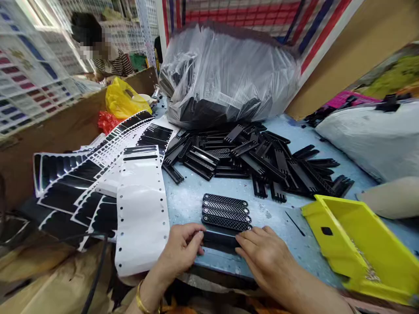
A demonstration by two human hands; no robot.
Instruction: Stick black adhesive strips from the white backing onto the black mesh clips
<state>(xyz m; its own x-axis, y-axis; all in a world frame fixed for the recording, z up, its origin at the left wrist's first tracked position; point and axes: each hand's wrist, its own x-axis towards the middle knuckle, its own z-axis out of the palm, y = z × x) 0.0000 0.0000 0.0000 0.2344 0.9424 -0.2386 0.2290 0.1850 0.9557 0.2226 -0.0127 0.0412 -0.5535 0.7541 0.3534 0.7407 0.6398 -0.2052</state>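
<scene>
Between my two hands at the table's front edge lies a smooth black flat bar (220,238). My left hand (183,247) pinches its left end with thumb and fingers. My right hand (262,248) has its fingers closed over the right end. Just beyond the bar, a tight row of several black bars with a diamond-textured face (225,212) lies flat, screws showing at their ends. Farther back is a loose heap of black slotted bars (242,150). To the left, a white backing sheet (140,209) carries a few thin black stickers at its top.
Fanned sticker sheets (88,192) cover the table's left side. A yellow bin (366,244) with small metal parts stands at right. Behind the heap sits a large clear plastic bag (229,74) of black parts. A yellow bag (124,99) lies at back left; beyond it sits another person (113,63).
</scene>
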